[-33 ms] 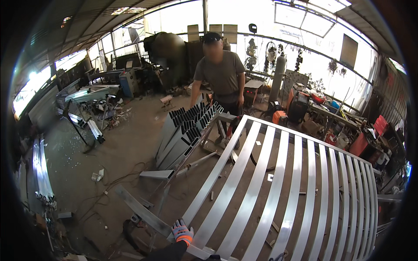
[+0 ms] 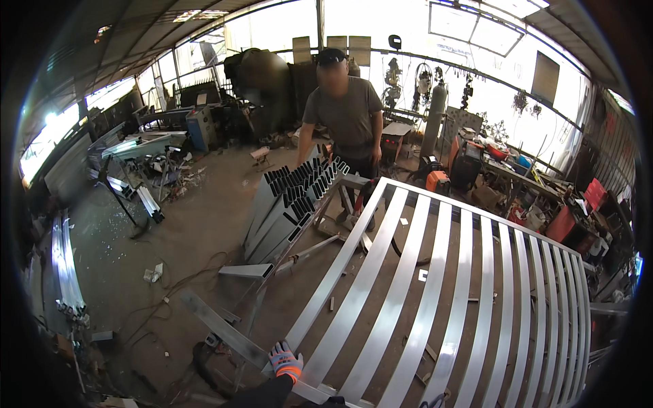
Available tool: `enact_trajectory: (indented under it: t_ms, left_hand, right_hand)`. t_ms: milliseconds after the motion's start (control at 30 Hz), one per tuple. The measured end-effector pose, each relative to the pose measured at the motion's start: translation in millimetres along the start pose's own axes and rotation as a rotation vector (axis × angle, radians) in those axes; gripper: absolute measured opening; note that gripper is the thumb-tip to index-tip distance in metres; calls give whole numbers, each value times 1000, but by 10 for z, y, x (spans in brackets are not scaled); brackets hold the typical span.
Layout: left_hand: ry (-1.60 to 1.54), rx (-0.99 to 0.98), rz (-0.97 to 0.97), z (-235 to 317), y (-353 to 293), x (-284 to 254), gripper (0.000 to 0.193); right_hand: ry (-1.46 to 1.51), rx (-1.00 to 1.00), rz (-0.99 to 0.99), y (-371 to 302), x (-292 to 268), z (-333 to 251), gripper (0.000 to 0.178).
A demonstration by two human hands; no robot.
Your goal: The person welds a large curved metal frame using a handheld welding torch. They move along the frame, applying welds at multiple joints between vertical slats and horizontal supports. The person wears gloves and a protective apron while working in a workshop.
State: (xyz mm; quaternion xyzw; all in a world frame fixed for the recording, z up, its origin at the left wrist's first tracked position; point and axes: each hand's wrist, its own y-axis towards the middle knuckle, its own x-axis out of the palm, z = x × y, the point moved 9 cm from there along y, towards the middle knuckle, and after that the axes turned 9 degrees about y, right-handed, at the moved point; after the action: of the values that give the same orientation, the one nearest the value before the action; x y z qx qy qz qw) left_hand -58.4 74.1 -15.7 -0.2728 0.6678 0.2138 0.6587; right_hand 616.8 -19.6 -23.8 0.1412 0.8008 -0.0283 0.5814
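Observation:
My left hand, in a grey glove with an orange cuff, rests on the near left corner of a large metal frame. Its fingers point away from me and lie over the metal, the thumb apart from them. Long silvery slats run side by side across the frame, with gaps between them. A flat metal bar reaches out to the left from beneath this corner. My right hand is out of sight. At the bottom edge, a small dark tool-like shape is partly cut off.
A stack of rectangular tubes stands beyond my hand, its open ends upward. Behind it, a person reaches an arm toward the stack. Cables and scraps lie on the floor. A cluttered bench and a gas cylinder stand at the back right.

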Motion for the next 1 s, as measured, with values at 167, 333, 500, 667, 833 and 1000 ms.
enact_trajectory:
  t_ms: [167, 333, 500, 667, 833, 1000]
  left_hand:
    - [-8, 16, -11, 4, -16, 52, 100]
    - [48, 39, -10, -92, -163, 91, 104]
    - [23, -13, -93, -14, -17, 193, 108]
    - [-21, 4, -43, -12, -65, 95, 105]
    - [-74, 31, -10, -10, -103, 18, 105]
    - [-78, -27, -82, -46, -28, -38, 117]
  right_hand:
    - [53, 31, -94, 160, -64, -140, 81]
    - [141, 361, -227, -158, -44, 97, 97]
    - [146, 328, -209, 57, -101, 14, 92]
    - [139, 311, -173, 65, -67, 39, 90]
    - [137, 372, -208, 12, -16, 157, 91]
    - [124, 176, -134, 168, -120, 13, 82]
